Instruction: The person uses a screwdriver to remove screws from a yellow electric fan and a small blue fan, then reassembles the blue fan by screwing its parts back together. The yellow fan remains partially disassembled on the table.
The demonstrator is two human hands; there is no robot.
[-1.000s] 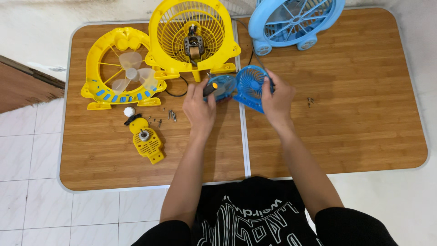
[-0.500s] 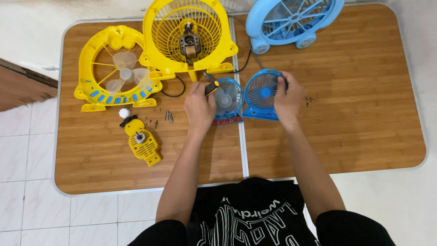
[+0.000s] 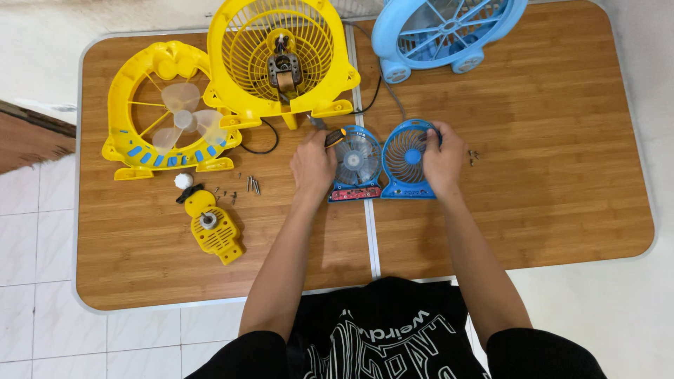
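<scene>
A small blue fan lies in two halves on the wooden table (image 3: 547, 154). My left hand (image 3: 313, 165) rests on the left edge of the half with the clear blades and circuit strip (image 3: 356, 167), with a yellow-and-black screwdriver (image 3: 328, 133) in its fingers. My right hand (image 3: 444, 160) grips the right rim of the blue front grille half (image 3: 407, 158), which lies flat beside the other half.
A large yellow fan housing with a bare motor (image 3: 281, 60) and a yellow front frame with pale blades (image 3: 168, 119) lie at the back left. A light blue fan (image 3: 442, 31) lies at the back. Loose screws (image 3: 246, 186) and a yellow motor cover (image 3: 213, 231) lie at left.
The two blue fan halves, held together a second ago, have been pulled apart and laid side by side. My right hand moved right with the grille half.
</scene>
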